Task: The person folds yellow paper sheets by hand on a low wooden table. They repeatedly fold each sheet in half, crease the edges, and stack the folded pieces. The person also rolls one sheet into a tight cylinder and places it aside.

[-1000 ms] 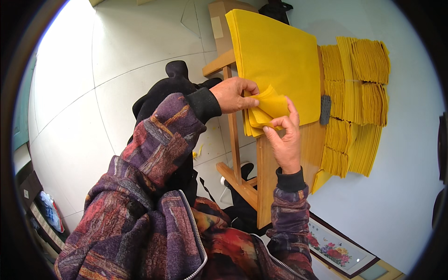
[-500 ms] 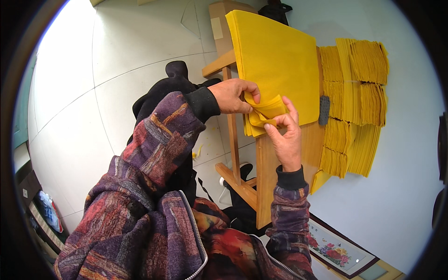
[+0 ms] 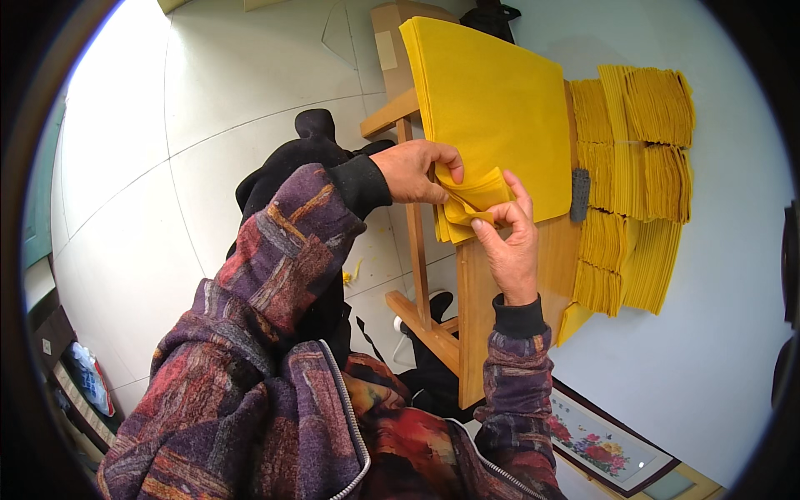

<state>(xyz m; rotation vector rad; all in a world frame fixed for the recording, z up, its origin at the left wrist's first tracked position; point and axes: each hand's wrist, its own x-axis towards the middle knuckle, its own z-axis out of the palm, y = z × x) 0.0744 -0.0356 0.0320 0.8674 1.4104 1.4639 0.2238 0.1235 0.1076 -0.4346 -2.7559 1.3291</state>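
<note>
The left hand (image 3: 417, 171) and right hand (image 3: 515, 246) both pinch the curled near corner of some yellow sheets (image 3: 496, 104). The sheets lie in a pile on a wooden table (image 3: 517, 283). To the right are a small gray thing (image 3: 580, 197) and thick yellow bundles (image 3: 629, 179).

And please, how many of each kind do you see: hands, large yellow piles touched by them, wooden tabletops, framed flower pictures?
Left hand and right hand: 2
Large yellow pile: 1
Wooden tabletop: 1
Framed flower picture: 1
Total: 5
</note>
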